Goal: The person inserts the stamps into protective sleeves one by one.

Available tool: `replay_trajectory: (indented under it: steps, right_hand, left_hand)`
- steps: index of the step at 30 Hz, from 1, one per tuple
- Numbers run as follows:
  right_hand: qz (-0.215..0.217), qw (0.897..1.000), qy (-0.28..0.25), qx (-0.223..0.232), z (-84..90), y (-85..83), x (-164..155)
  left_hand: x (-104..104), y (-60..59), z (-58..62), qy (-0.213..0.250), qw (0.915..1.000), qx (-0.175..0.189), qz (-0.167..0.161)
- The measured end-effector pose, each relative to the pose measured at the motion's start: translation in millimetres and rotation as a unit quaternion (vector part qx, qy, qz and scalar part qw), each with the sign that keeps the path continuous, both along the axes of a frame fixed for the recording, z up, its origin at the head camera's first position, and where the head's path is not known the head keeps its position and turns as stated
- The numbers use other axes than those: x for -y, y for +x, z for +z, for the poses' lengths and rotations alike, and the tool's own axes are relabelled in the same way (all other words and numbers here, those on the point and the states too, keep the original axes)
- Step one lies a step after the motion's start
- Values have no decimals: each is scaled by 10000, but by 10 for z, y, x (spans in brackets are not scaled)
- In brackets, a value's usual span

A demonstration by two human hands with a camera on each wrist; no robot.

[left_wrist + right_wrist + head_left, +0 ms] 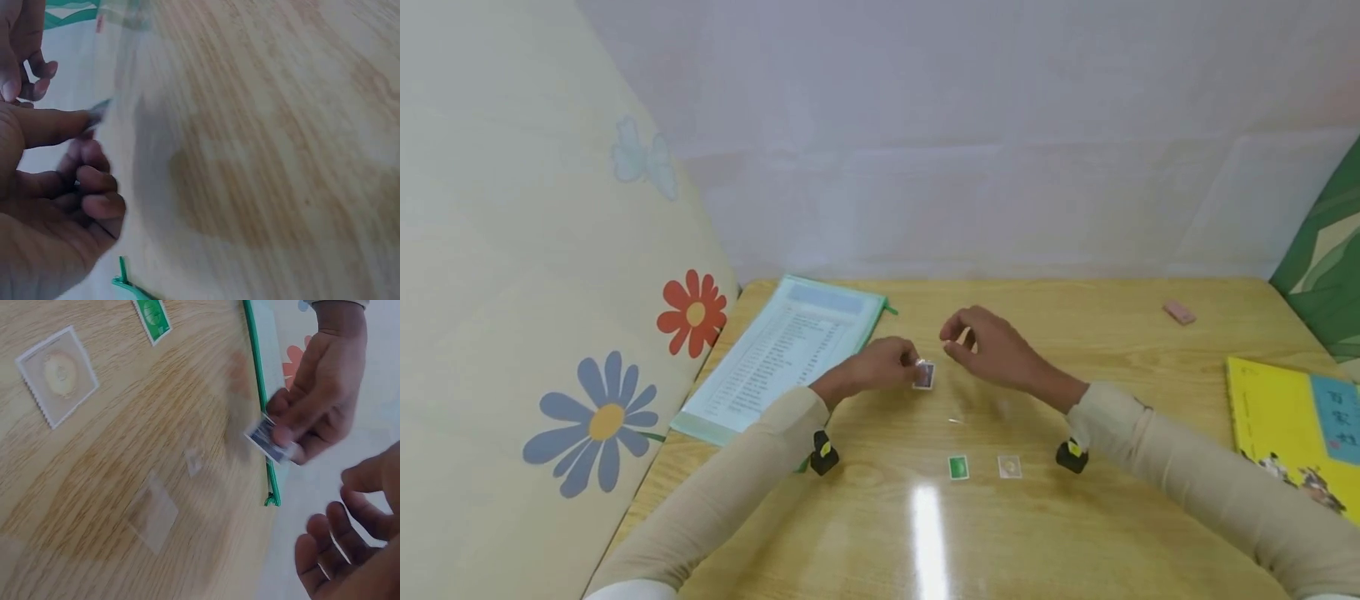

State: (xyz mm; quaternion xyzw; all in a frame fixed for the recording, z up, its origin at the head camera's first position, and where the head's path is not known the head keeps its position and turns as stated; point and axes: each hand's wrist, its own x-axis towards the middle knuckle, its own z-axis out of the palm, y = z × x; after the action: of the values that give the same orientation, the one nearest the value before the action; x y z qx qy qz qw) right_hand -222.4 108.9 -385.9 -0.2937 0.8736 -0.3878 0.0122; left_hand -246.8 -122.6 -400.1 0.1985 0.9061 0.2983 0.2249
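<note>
1. The small rectangular postage stamp with a dark purple picture and white perforated edge (924, 376) is being held just above the wooden worktop (880, 533), near its middle — the left hand (880, 367) is pinching it between thumb and fingertips, fingers clamped on one edge.
2. The right hand (992, 346) is hovering just beside the stamp, apart from it; its fingers (325, 550) are loosely curled and spread, gripping nothing that shows.
3. A small clear plastic sleeve or film (152, 512) is lying flat on the worktop below the hands, with a smaller clear scrap (194, 461) near it. It is faint, so I cannot tell its exact outline.
4. To do this step well, I judge the left hand is better off keeping its pinch light and on the margin only, holding the stamp flat — creasing the perforations is the risk — while the right hand is steadying whatever the stamp meets.
5. Nearer the person, a green stamp (958, 467) and a pale stamp with a yellowish centre (1010, 467) are lying side by side, apart from each other.
6. Further out, a green-edged clear document folder with a printed sheet (782, 354) is lying at the left, a yellow picture book (1285, 425) at the right, and a pink eraser (1179, 312) at the far right.
</note>
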Motion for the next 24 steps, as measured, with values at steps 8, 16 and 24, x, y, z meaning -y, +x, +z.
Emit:
replay_trajectory:
  steps: [8, 16, 24]
  right_hand:
    - [376, 9799, 1950, 199, -104, 87, -32]
    - [210, 9612, 2721, 410, -165, 176, -19]
    - [217, 9553, 2916, 434, -227, 233, 36]
  left_hand:
    - [-72, 53, -108, -1605, 9857, -519, -8]
    - [-150, 129, -55, -2339, 9662, -1083, -44]
    - [-177, 145, -59, -2196, 9694, -1090, -152]
